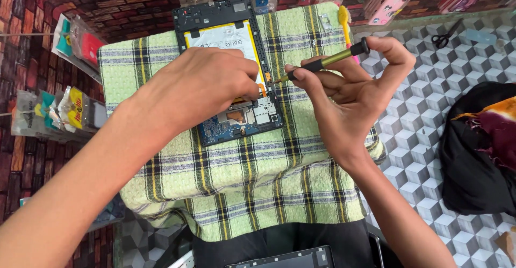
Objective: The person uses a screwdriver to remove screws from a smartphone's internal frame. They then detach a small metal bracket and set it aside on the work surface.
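A screw-driving step on the opened tablet is judged to be in hand: one precision screwdriver is pinched in the right hand, its tip set at the frame's 3 o'clock edge, while the left hand is pressed fingers-down on the tablet, closed on nothing. The tablet lies on one green plaid cloth over the desk. Steady downward pressure and a straight tip seem called for. One pair of scissors lies at 2 o'clock

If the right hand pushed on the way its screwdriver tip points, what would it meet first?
Probably the opened tablet: the right hand aims the screwdriver at its right edge, beside the left hand. Depth unclear.
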